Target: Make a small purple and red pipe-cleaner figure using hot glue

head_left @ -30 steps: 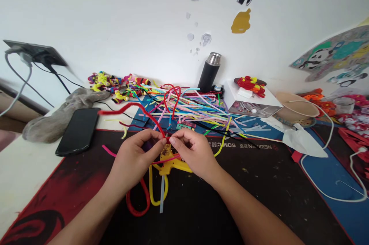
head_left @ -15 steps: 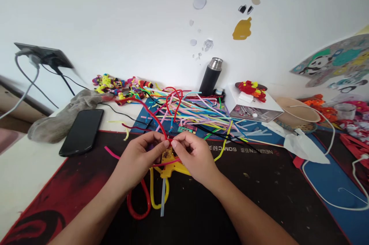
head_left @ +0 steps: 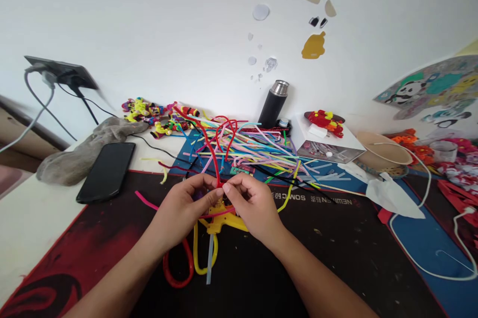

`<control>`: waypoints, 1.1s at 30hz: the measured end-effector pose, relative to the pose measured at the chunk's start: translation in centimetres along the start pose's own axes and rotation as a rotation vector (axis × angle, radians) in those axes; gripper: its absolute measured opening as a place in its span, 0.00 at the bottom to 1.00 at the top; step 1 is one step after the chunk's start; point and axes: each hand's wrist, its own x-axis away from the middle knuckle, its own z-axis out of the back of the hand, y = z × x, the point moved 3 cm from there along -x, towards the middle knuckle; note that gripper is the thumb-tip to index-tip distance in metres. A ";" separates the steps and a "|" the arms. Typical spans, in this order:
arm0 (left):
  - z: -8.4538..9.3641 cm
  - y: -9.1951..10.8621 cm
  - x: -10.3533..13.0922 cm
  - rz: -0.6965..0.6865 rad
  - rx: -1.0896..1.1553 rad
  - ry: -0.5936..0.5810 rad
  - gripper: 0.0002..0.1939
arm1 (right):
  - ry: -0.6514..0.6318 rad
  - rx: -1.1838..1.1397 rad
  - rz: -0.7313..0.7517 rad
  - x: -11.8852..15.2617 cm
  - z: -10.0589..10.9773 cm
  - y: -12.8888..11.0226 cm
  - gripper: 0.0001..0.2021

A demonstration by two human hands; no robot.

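A red pipe cleaner (head_left: 211,146) is pinched between the fingertips of both hands, and its free length rises up and away to the left. My left hand (head_left: 188,205) and my right hand (head_left: 251,205) nearly meet, thumbs almost touching. Both are closed on the pipe cleaner; the exact bend between the fingers is hidden. Below them lies a yellow glue gun (head_left: 227,221) with a clear glue stick (head_left: 210,258) poking out toward me. A red loop of pipe cleaner (head_left: 177,284) and a yellow loop (head_left: 197,250) lie on the black mat by it.
Behind the hands spreads a heap of coloured pipe cleaners (head_left: 257,146). A black thermos (head_left: 273,106) and a white box (head_left: 336,141) stand by the wall. At left lie a phone (head_left: 106,171) and a grey plush pouch (head_left: 70,156). A white cable (head_left: 411,255) curves at right.
The free end of the red pipe cleaner has swung upward and is now steeper. Both hands keep their pinch in nearly the same place. The view has shifted slightly.
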 end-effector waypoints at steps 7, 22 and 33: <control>0.3 -0.9 0.0 0.096 0.097 0.064 0.22 | -0.069 0.076 0.037 0.1 -0.5 0.4 0.10; 0.4 0.4 0.0 -0.130 -0.298 0.066 0.14 | 0.032 0.400 0.308 0.4 1.1 -0.7 0.13; 0.5 0.2 0.3 -0.236 -0.401 0.137 0.11 | -0.012 0.715 0.369 0.2 1.1 -0.5 0.10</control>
